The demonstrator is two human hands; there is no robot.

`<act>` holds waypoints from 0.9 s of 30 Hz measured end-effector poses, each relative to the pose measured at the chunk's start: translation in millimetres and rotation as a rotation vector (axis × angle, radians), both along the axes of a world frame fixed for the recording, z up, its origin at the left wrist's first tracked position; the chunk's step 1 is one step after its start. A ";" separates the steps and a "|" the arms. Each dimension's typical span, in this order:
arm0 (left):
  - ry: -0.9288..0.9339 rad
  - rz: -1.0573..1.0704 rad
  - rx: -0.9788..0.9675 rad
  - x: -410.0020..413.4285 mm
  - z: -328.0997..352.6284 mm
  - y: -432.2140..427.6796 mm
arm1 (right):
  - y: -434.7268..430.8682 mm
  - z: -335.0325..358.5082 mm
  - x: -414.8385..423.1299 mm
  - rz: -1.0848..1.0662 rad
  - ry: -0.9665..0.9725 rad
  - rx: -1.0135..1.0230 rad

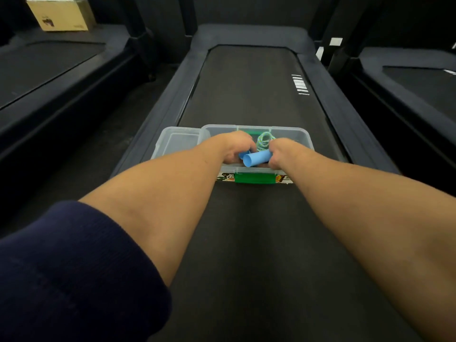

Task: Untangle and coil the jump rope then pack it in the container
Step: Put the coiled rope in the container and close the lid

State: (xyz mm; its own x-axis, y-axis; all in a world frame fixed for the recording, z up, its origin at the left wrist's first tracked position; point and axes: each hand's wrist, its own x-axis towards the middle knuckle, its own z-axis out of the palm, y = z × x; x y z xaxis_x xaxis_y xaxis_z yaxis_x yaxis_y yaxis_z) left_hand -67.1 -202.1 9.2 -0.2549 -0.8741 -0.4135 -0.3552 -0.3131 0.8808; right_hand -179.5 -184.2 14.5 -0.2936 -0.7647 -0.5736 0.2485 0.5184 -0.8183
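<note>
Both hands are inside the clear container (292, 132), which sits on the treadmill belt (246, 95). Left hand (235, 146) fingers are curled on one blue handle (242, 154) of the jump rope (263, 140). Right hand (281, 151) fingers are curled round the far end of the other handle (255, 159). The coiled cord lies in the container between the hands. The lid (177, 141) rests just left of the container, touching it. Navy sleeve (74, 267) on the left arm.

Dark treadmill belt (246, 99) running up the middle, white bar markings (301, 84) near its right edge (too blurred to read), black side rail (330, 112), second treadmill (44, 67) at left, third treadmill (419, 80) at right, tan cardboard box (61, 14) top left.
</note>
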 end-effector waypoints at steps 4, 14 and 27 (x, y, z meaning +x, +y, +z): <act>-0.170 -0.068 -0.123 3.1 -5.1 3.0 | -7.0 -4.2 -3.5 0.167 0.080 -0.023; -0.298 -0.021 -0.304 25.8 -4.4 -2.8 | 1.5 -1.4 -4.4 0.364 1.071 -0.114; -0.652 -0.308 -0.401 47.2 -14.6 1.1 | -0.5 -6.3 7.9 0.757 1.240 -0.150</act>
